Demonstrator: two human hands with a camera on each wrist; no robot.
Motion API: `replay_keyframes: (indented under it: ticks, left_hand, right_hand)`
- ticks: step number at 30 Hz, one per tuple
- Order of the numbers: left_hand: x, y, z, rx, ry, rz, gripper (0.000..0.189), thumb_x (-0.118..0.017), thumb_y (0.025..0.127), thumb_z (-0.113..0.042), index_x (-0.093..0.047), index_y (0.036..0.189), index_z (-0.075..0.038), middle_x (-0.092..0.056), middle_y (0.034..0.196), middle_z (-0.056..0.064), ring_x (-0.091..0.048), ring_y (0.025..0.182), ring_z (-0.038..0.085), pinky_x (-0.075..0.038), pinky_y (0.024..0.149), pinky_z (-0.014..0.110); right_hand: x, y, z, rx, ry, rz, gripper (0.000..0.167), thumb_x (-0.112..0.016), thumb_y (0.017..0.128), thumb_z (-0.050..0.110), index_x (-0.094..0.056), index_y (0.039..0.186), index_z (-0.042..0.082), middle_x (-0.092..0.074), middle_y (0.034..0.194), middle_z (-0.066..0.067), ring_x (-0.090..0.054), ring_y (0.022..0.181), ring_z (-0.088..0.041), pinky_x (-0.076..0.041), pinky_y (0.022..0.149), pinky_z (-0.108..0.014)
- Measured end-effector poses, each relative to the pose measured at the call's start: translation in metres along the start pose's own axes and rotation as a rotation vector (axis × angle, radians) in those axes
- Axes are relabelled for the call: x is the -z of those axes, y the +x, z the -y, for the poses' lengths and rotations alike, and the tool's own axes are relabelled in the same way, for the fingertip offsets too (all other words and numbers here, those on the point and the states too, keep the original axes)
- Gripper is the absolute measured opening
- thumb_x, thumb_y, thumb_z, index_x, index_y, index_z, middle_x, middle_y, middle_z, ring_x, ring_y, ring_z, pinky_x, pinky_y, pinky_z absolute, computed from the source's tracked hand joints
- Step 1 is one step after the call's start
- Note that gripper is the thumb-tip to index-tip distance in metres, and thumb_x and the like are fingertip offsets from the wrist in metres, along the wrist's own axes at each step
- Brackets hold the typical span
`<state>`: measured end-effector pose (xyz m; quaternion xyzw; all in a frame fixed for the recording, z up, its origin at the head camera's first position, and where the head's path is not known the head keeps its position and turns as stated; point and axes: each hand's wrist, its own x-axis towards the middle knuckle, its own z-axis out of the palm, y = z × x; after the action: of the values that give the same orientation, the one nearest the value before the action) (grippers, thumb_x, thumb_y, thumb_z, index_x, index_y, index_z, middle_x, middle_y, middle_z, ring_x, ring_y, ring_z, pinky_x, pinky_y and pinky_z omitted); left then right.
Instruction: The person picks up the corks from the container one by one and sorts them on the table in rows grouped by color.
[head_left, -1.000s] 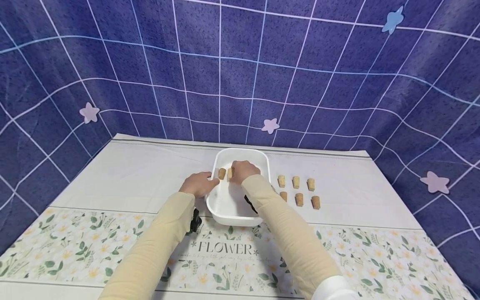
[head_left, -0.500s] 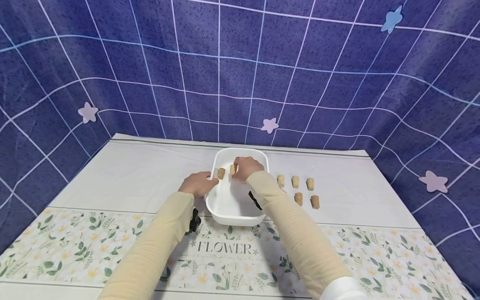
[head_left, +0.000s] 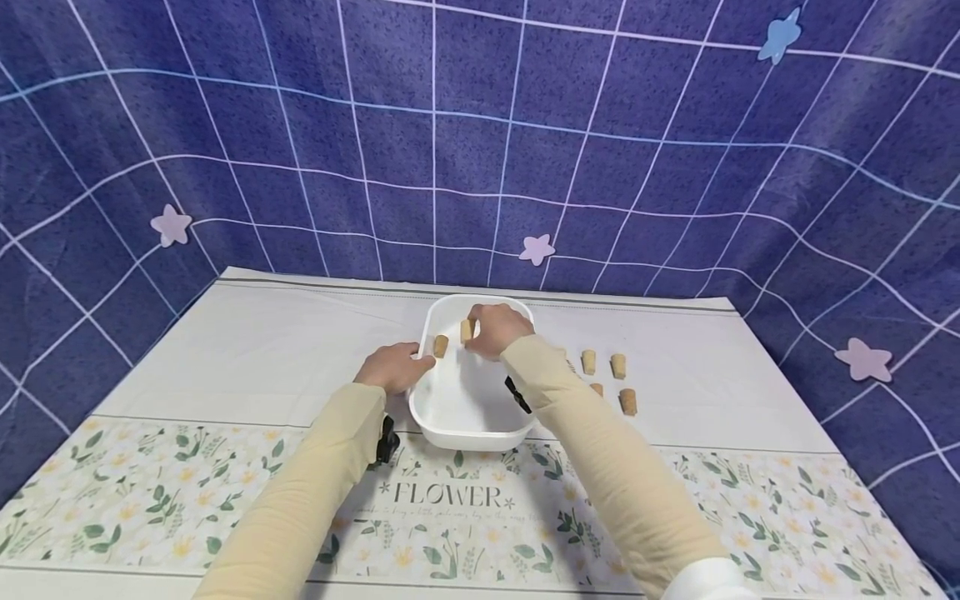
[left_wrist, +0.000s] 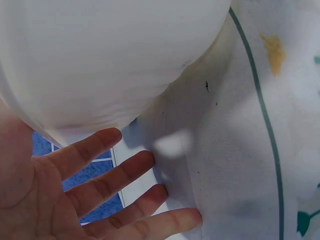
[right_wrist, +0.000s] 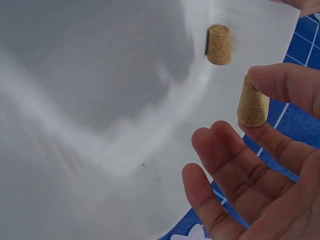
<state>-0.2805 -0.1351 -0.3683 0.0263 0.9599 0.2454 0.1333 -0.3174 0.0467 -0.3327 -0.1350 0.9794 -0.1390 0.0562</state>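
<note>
My right hand [head_left: 498,331] pinches a light cork stopper [right_wrist: 253,102] between thumb and index finger, over the white plastic tub [head_left: 465,440]. Its other fingers are spread apart. A darker cork stopper [head_left: 441,346] is inside the tub near the left wall, apart from the held one. My left hand [head_left: 392,367] holds the tub's left rim, thumb over the edge inside. In the left wrist view its index finger [left_wrist: 95,147] lies against the outer wall, and the other fingers extend below, touching nothing visible.
Several more stoppers stand on the table right of the tub, among them a light cork [head_left: 618,366] and a dark cork [head_left: 627,402]; my right sleeve partly covers some. A floral cloth band [head_left: 247,492] runs along the front. Behind hangs a blue grid-patterned curtain [head_left: 390,150].
My right hand and the light cork stopper have shifted slightly back and right, away from the darker one. More of the held cork shows now. My left hand stays at the rim.
</note>
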Motion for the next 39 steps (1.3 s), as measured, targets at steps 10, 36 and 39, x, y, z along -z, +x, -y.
replay_keyframes:
  ticks: [10,36,39]
  left_hand:
    - [-0.002,0.003,0.003,0.022,-0.044,-0.004,0.06,-0.041,0.102,-0.036,-0.048,0.15,-0.001,-0.057,0.141,0.023,-0.056,0.124,0.039,-0.043,0.107,0.052]
    - [-0.002,0.0,0.002,0.004,-0.053,-0.019,0.059,-0.042,0.101,-0.035,-0.049,0.148,0.001,-0.063,0.132,0.022,-0.063,0.108,0.034,-0.048,0.099,0.049]
    - [-0.002,-0.001,0.002,0.001,-0.056,-0.021,0.059,-0.042,0.101,-0.034,-0.05,0.147,0.0,-0.064,0.13,0.022,-0.063,0.107,0.034,-0.049,0.099,0.049]
  right_hand:
    - [0.014,-0.008,-0.006,0.013,0.028,-0.015,0.04,-0.073,0.091,0.025,-0.065,0.129,0.017,-0.069,0.121,-0.006,-0.06,0.097,-0.022,-0.052,0.082,-0.04]
    - [0.045,-0.031,-0.032,0.103,0.008,-0.032,0.048,-0.069,0.095,0.025,-0.059,0.14,0.012,-0.069,0.113,-0.012,-0.065,0.096,-0.026,-0.054,0.083,-0.041]
    - [0.046,-0.033,-0.037,0.113,0.009,-0.037,0.049,-0.069,0.095,0.024,-0.058,0.141,0.011,-0.069,0.113,-0.013,-0.065,0.097,-0.027,-0.054,0.084,-0.042]
